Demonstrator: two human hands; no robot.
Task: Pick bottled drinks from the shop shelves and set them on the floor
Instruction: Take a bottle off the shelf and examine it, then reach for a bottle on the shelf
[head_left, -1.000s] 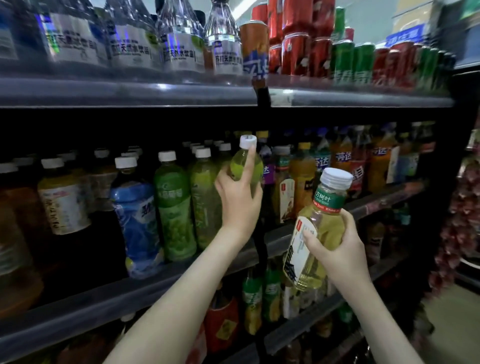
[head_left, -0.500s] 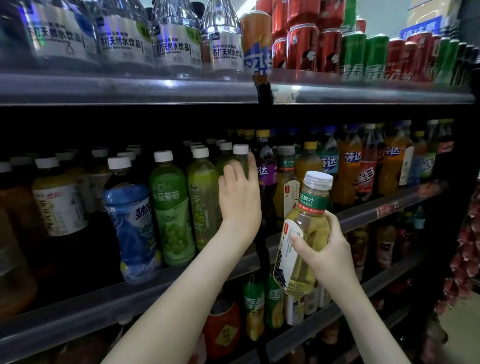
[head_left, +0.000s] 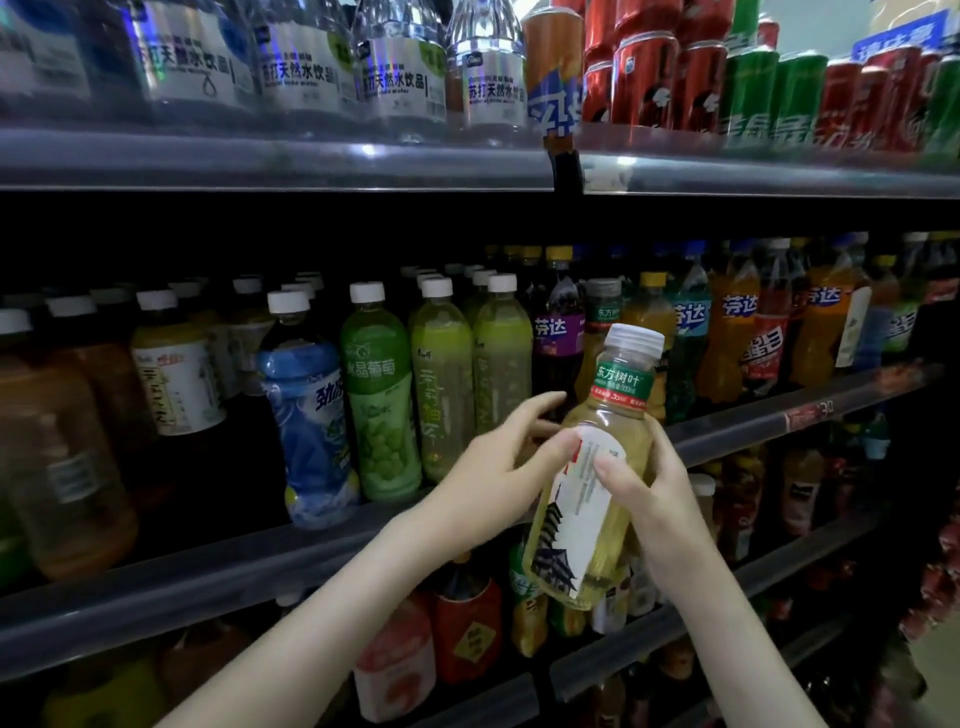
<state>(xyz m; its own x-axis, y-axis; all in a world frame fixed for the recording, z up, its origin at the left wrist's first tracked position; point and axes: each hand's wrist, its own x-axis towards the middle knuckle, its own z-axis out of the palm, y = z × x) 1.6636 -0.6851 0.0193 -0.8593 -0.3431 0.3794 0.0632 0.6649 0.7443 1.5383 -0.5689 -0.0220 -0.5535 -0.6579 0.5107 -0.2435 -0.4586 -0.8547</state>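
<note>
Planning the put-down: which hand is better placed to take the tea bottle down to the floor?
Probably the right hand: its fingers wrap the tea bottle. The left hand only reaches the bottle's side, and its grip is unclear.
</note>
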